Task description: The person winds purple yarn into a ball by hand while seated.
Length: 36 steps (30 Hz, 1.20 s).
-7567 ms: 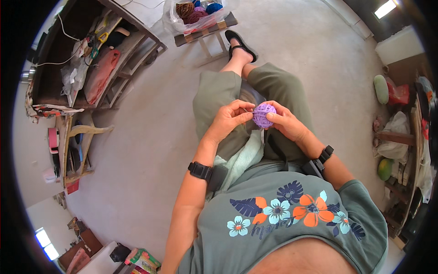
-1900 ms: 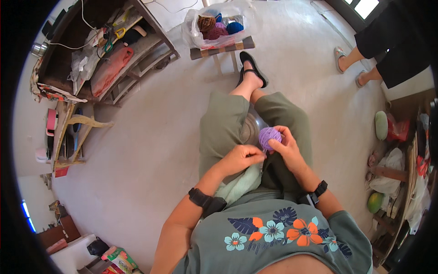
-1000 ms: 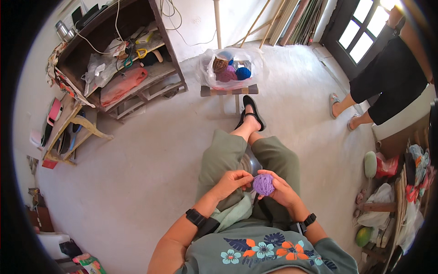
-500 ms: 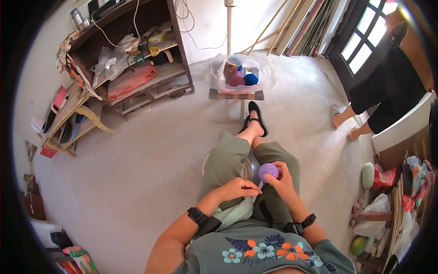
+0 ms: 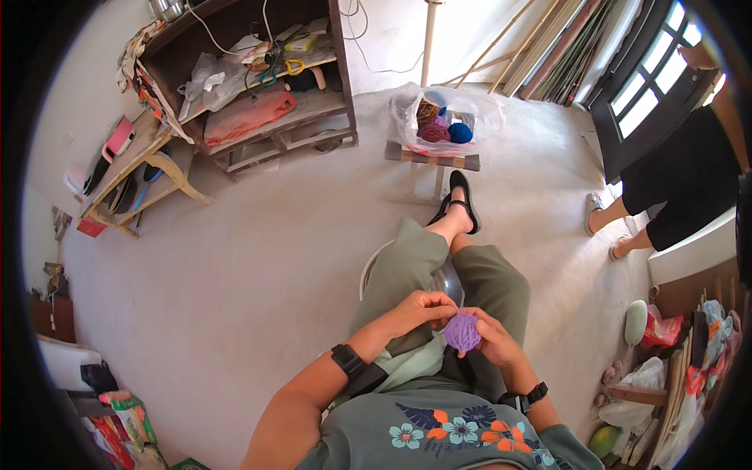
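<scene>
A ball of purple yarn is held over my lap. My right hand grips it from the right side, fingers curled round its edge. My left hand is closed in a pinch just above and left of the ball, where a thin strand of yarn seems to run between its fingertips; the strand is too fine to see clearly. Below the hands are my olive trousers, and between the knees part of a shiny, see-through rounded thing shows.
Ahead, a small stool bears an open plastic bag with brown, maroon and blue yarn balls. A dark wooden cabinet stands far left, near a low wooden table. Another person's legs are by the door; a cluttered rack stands at right.
The purple ball has come down towards me and turned in my right hand. My left hand has risen to the ball's upper edge. The whole view has shifted slightly.
</scene>
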Motion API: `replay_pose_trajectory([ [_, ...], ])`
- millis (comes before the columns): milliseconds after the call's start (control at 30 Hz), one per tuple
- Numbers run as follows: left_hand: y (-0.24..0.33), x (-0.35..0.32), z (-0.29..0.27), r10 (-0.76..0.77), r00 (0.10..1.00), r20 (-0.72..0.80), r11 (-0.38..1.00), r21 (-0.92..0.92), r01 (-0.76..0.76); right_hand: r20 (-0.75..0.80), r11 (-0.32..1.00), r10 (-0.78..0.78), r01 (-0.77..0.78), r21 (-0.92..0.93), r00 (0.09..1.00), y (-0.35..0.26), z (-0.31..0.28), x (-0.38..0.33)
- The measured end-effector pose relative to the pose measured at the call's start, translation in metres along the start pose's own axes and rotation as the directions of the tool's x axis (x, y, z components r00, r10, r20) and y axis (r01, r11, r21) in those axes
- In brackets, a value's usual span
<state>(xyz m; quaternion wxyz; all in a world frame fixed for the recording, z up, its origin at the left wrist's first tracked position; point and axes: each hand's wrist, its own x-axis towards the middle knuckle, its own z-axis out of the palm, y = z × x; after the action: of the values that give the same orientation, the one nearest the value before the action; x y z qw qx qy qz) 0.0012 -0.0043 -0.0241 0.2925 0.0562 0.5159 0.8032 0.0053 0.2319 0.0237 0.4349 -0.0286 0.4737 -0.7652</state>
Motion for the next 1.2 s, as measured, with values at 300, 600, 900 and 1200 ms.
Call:
replay_pose_trajectory([
  [300,-0.012,0.008,-0.006,-0.064,0.998,0.018,0.998,0.022,0.063,-0.179,0.944,-0.322,0.331,0.018,0.93,-0.023,0.0,0.019],
  [600,0.0,0.0,-0.001,-0.086,0.986,0.145,0.987,0.143,0.065,-0.438,0.831,-0.41,0.13,-0.54,0.8,0.016,-0.015,0.032],
  [900,0.0,-0.001,-0.005,-0.021,1.0,0.01,1.0,-0.003,0.021,-0.147,0.915,0.17,-0.211,-0.343,0.974,0.0,-0.014,0.01],
  [1200,0.0,0.01,0.006,-0.082,0.986,-0.143,0.997,-0.01,0.082,-0.023,0.975,-0.166,0.167,0.143,0.986,-0.024,-0.006,0.002],
])
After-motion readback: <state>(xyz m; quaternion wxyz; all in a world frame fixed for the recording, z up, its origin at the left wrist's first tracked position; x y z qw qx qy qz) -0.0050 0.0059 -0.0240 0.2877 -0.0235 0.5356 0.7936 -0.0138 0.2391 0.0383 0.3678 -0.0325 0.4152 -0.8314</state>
